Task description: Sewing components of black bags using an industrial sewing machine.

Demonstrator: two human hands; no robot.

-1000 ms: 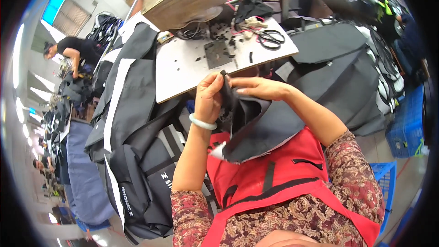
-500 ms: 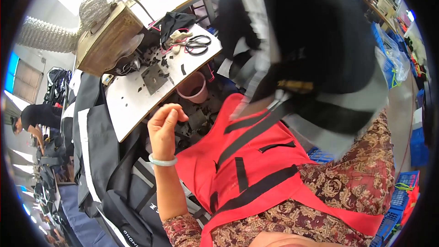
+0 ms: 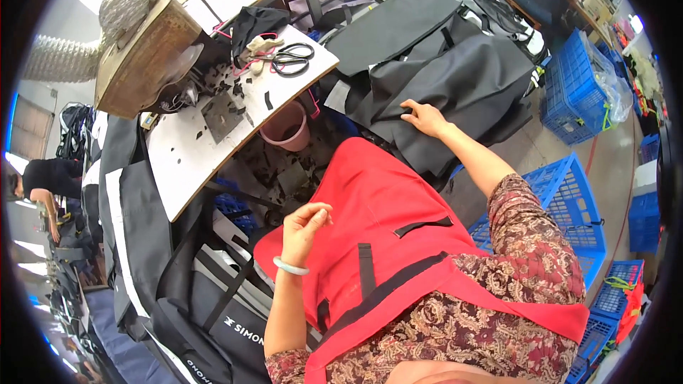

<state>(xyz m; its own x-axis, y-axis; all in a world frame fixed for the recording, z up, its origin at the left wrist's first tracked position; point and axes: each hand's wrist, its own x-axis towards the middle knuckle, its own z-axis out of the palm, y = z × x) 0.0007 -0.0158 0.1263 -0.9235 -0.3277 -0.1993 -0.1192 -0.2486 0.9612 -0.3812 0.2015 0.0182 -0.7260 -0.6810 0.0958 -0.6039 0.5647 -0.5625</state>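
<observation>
My left hand is held above the lap of my red apron. Its fingers are curled in towards the thumb, with nothing visible in them. My right hand reaches forward over a dark, smooth fabric piece on top of a heap. Its fingers are apart and hold nothing; whether the fingertips touch the fabric I cannot tell. Another broad dark panel lies farther back on the same heap.
A white worktable carries black scissors, dark scraps and a machine with a metal hood. Under its edge stands a pink bucket. Black bags hang at left; blue crates stand at right. Another person works far left.
The large dark fabric item, raised and blurred before me, no longer hangs in the air; dark pieces lie on the heap. My right hand now shows, empty. My left hand has moved right and lower.
</observation>
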